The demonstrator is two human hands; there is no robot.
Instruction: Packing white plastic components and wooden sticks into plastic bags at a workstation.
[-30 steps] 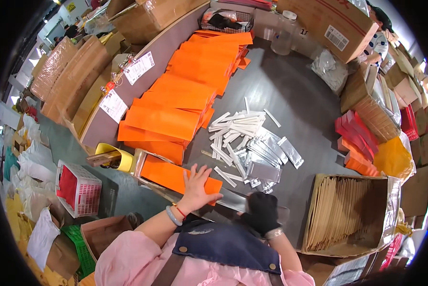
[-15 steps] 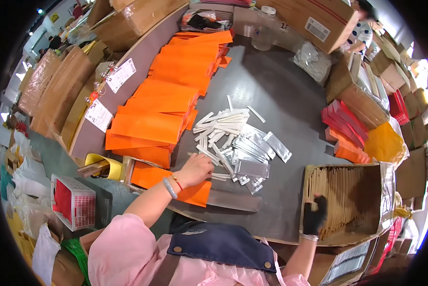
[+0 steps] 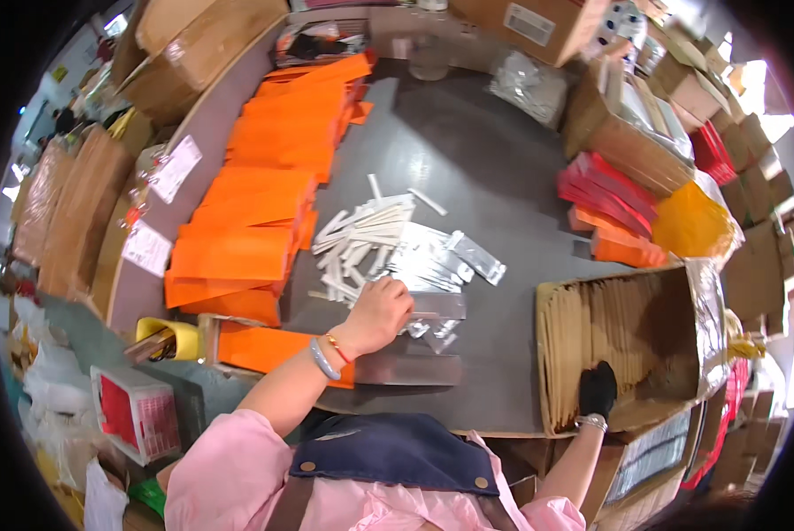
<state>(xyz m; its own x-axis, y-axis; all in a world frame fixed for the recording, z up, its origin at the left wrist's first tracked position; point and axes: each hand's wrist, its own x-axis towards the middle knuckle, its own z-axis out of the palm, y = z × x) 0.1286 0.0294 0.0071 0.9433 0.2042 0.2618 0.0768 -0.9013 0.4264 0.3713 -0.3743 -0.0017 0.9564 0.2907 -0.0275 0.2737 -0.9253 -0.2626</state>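
Note:
My left hand [image 3: 381, 311], with a grey bangle and a red cord at the wrist, is over the near edge of a heap of silver flat packets [image 3: 421, 261]. Its fingers are curled down together, and whatever is between them is hidden. Just beyond lie loose white strips [image 3: 375, 226] in a pile. Under the left wrist rests an orange sheet [image 3: 268, 352]. My right hand [image 3: 598, 388], in a black glove, reaches into an open carton [image 3: 680, 296] against a row of upright brown card pieces [image 3: 583, 323]. Its fingers are too dark to make out.
Overlapping orange sheets [image 3: 237, 212] line the table's left side. At the right are red and orange bundles [image 3: 605, 195], a yellow bag [image 3: 693, 217] and a cardboard box [image 3: 627, 133]. A yellow holder [image 3: 180, 341] hangs at the left edge. Far back stands a clear jar [image 3: 429, 57].
The view has shifted, so the table sits further left. My left hand has gone from the white strips to the silver packets. My right hand has moved deeper into the carton.

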